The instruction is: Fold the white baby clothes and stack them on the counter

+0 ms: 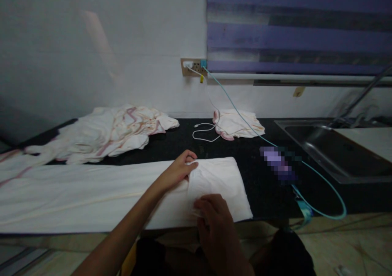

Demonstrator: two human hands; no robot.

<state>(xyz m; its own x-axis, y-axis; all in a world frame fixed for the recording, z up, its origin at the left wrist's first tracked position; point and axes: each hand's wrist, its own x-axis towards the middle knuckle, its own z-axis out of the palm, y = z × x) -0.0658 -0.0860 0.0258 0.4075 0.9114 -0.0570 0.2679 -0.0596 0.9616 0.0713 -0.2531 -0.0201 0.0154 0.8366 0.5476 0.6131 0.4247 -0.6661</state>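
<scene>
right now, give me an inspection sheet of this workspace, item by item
surface: black countertop, partly covered by cloth.
job's things: long white cloth laid flat along the front edge, its right end folded over.
clutter: crumpled pile of white cloths with pink stripes at back left; small folded cloth near the wall; blurred purple object.
hands: left hand presses the fold's far edge; right hand grips its near edge.
cables: white cable and teal cable run from the wall socket.
surroundings: steel sink at right; purple blind above.
</scene>
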